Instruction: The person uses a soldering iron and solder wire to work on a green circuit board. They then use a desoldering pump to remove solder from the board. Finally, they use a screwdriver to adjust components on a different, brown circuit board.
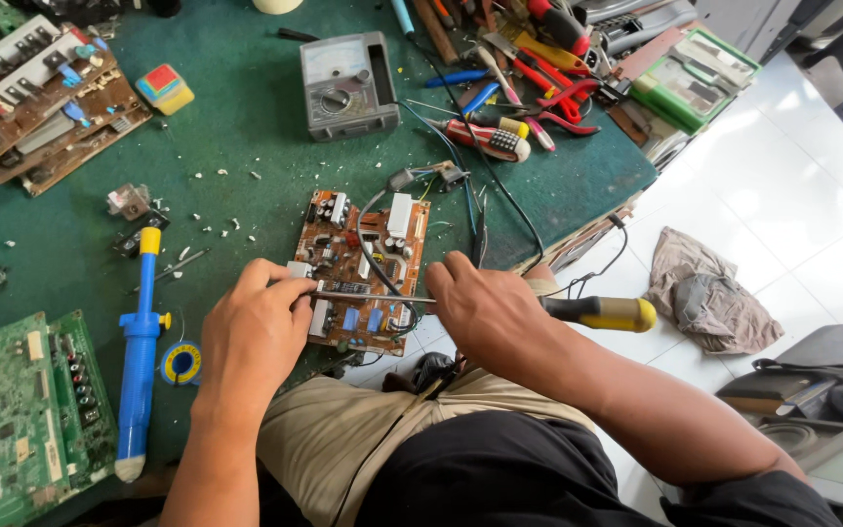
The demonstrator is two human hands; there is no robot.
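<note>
Right grip (485, 310) closed on yellow-handled screwdriver (602, 312) | left grip (260, 327) pinching its shaft | over brown circuit board (363, 263)

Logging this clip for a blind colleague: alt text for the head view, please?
Both hands, left and right, work a screwdriver across a brown circuit board at the edge of a green bench. A multimeter lies behind it, a blue desoldering pump to the left.

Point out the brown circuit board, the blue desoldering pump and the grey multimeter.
brown circuit board (363, 244): head view, upper middle of the board.
blue desoldering pump (139, 381): head view, its barrel.
grey multimeter (348, 88): head view, its front face.
</note>
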